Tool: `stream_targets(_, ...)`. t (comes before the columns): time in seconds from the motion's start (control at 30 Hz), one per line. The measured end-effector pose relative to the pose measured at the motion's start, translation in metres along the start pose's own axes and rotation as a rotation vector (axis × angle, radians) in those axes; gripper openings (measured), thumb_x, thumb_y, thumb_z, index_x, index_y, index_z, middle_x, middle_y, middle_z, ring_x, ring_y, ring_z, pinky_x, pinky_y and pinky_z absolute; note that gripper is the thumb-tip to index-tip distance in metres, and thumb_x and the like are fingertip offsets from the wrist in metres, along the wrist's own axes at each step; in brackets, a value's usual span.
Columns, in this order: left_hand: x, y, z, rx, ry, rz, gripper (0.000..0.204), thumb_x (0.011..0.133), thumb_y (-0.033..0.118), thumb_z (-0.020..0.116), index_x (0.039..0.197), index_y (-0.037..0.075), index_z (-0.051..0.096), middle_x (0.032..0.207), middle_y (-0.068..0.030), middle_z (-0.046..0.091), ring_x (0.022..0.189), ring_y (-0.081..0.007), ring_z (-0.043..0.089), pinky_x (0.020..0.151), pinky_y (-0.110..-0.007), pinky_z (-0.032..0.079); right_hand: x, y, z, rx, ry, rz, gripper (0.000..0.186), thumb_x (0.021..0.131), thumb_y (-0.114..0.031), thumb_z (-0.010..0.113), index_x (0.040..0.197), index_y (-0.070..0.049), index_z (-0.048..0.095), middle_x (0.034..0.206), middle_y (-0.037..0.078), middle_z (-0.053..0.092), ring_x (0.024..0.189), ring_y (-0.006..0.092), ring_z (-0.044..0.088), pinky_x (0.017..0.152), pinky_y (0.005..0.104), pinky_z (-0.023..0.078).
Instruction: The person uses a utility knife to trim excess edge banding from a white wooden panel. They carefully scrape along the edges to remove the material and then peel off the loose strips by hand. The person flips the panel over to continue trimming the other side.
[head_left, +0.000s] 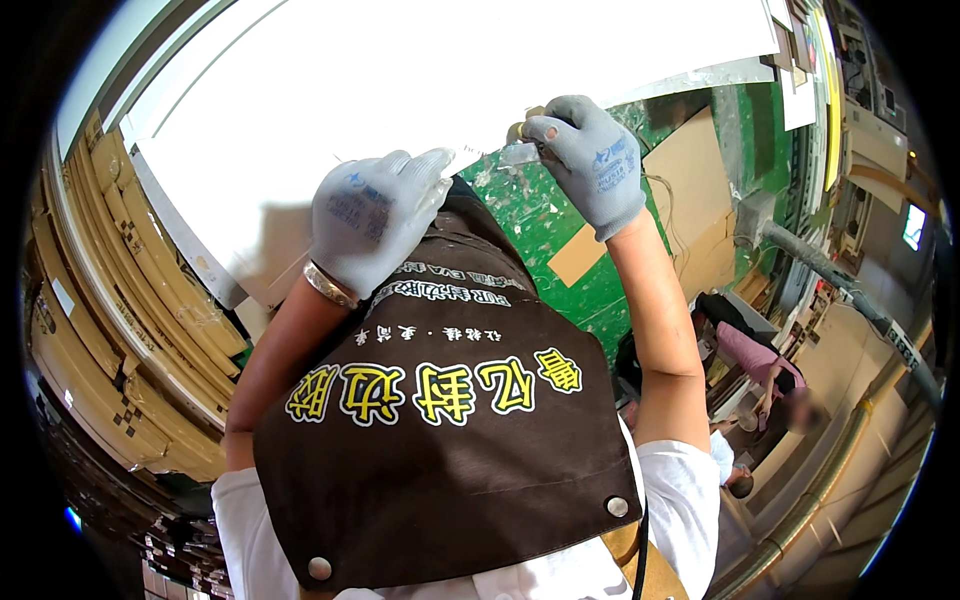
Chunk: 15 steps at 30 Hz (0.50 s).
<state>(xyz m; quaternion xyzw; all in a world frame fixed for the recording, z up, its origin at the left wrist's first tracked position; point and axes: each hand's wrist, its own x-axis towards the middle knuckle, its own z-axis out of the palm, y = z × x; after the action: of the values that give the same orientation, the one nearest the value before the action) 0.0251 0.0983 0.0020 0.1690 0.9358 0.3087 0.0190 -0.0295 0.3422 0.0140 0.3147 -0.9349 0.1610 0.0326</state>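
A large bright white panel spreads out in front of me. My left hand, in a grey glove, is at its near edge with the fingers bent and drawn together. What lies between those fingertips is hidden in the glare. My right hand, also gloved, is closed beside the panel's edge. A small brownish-yellow thing shows at its fingertips, too small to name. Just below them is a clear, shiny piece that looks like film or tape. A gap separates my two hands.
Under the panel is a scuffed green surface with cardboard pieces on it. Stacked brown boards stand at the left. A grey pipe crosses at the right. Beyond it, a person in pink and another person are nearby.
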Motion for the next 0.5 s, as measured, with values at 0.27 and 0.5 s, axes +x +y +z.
stream_targets(0.27,0.0,0.0,-0.002,-0.071,-0.039,-0.031,0.024,0.086,0.024,0.07,0.105,0.01,0.073,0.071,-0.0084,0.066,0.065,-0.0256,0.065,0.062,-0.037,0.05,-0.005,0.005,0.009,-0.051,-0.069,-0.053,0.012,0.085,-0.012,0.062,0.097,-0.011,0.061,0.092,0.006,0.063,0.075,0.0247,0.066,0.059,0.0364,0.053)
stream_targets(0.5,-0.003,-0.001,0.001,-0.045,0.05,0.042,0.024,0.083,0.02,0.074,0.105,0.01,0.071,0.068,-0.0065,0.061,0.06,-0.0245,0.061,0.059,-0.036,0.049,-0.027,0.007,0.01,0.023,0.041,-0.021,0.029,0.076,-0.001,0.065,0.101,-0.011,0.054,0.092,0.008,0.061,0.076,0.0283,0.063,0.057,0.0383,0.051)
